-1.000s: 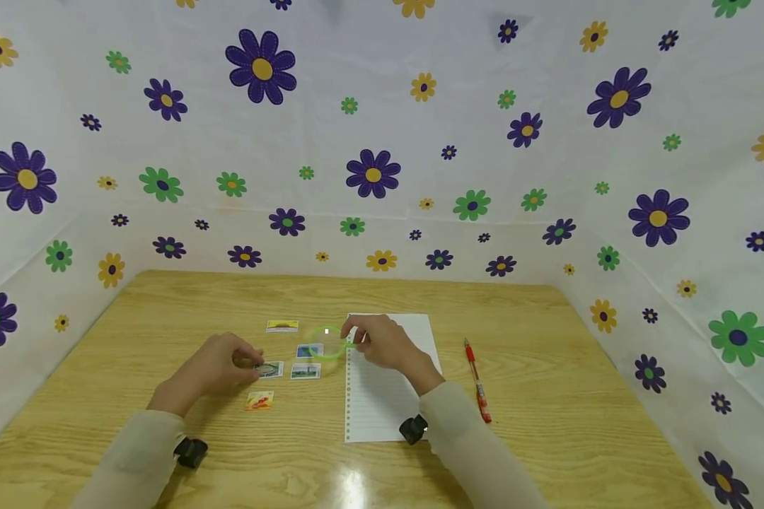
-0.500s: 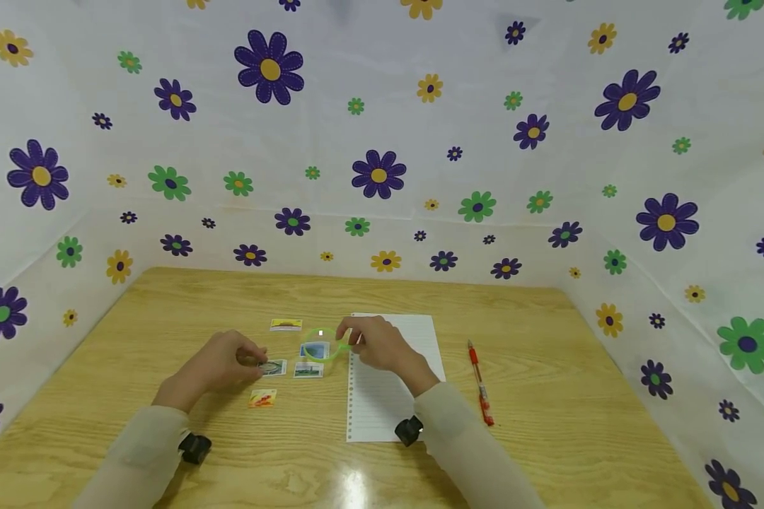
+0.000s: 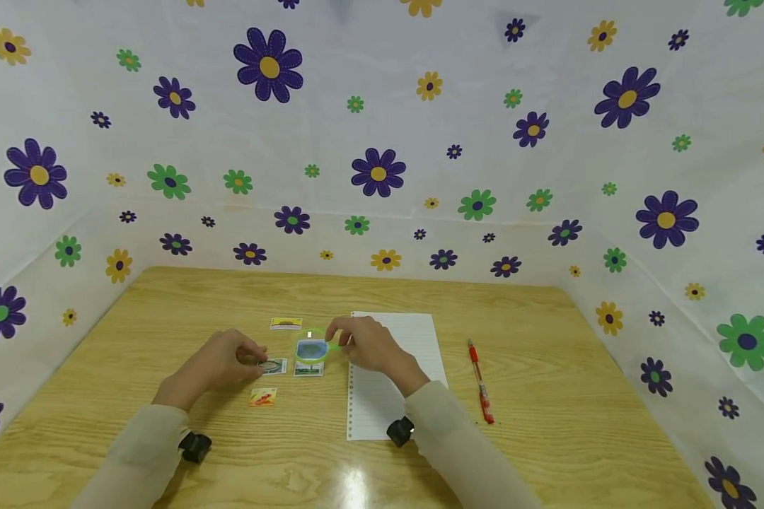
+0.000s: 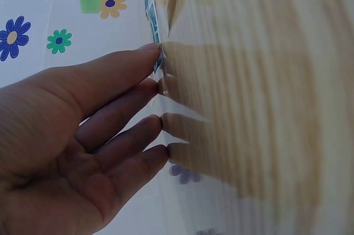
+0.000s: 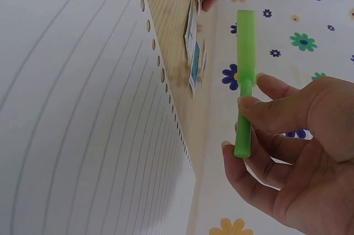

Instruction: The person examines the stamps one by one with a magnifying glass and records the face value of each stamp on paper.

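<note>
In the head view my right hand (image 3: pixel 371 344) pinches a magnifying glass (image 3: pixel 311 346) with a light green rim. The right wrist view shows its green handle (image 5: pixel 244 119) between thumb and fingers, with the rim edge-on. Its lens overlaps a blue picture stamp, tinted blue through it. A green-grey stamp (image 3: pixel 308 370) lies just below. My left hand (image 3: pixel 224 362) holds the left edge of another small stamp (image 3: pixel 272 365) on the table. Close up in the left wrist view, thumb and index fingertips (image 4: pixel 150 51) meet that stamp's edge, while the other fingertips rest at the tabletop.
A yellow stamp (image 3: pixel 286 323) lies farther back, an orange one (image 3: pixel 263 397) nearer me. Lined loose-leaf paper (image 3: pixel 382 410) with punched holes lies under my right forearm. A red pen (image 3: pixel 480 382) is right of it. Flower-printed white sheeting (image 3: pixel 382 106) encloses the wooden table (image 3: pixel 516 332).
My right hand has moved the magnifying glass left, so its lens now covers the blue stamp. My left hand stays at its stamp. The head view shifted slightly.
</note>
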The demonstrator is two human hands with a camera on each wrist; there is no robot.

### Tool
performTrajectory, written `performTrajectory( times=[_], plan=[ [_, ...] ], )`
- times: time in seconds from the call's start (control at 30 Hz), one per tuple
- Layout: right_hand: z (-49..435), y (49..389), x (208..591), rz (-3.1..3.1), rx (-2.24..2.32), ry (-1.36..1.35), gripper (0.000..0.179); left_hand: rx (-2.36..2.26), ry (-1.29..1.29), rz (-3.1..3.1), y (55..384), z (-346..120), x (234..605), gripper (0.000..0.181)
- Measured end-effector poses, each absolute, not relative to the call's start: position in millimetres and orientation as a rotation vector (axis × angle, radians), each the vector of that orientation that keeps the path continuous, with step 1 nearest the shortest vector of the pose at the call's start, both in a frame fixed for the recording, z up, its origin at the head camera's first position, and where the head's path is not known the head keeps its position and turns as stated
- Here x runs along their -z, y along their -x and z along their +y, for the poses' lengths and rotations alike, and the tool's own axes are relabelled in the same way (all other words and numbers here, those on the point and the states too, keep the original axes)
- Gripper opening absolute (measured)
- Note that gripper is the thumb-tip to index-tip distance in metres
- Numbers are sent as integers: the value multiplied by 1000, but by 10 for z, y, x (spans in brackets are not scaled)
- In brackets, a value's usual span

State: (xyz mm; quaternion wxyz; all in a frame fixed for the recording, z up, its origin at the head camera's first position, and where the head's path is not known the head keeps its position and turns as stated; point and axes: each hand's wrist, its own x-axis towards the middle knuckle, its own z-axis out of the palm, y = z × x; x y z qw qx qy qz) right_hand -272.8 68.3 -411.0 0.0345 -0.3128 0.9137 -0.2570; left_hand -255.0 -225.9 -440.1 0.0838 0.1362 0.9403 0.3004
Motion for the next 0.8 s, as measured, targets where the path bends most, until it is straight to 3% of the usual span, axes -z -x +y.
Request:
performTrajectory(
  times=[0.8],
  plan=[
    [396, 2612, 4160, 2774, 754, 950, 44, -900, -438, 2812, 2568, -2286, 4438, 19]
  ],
)
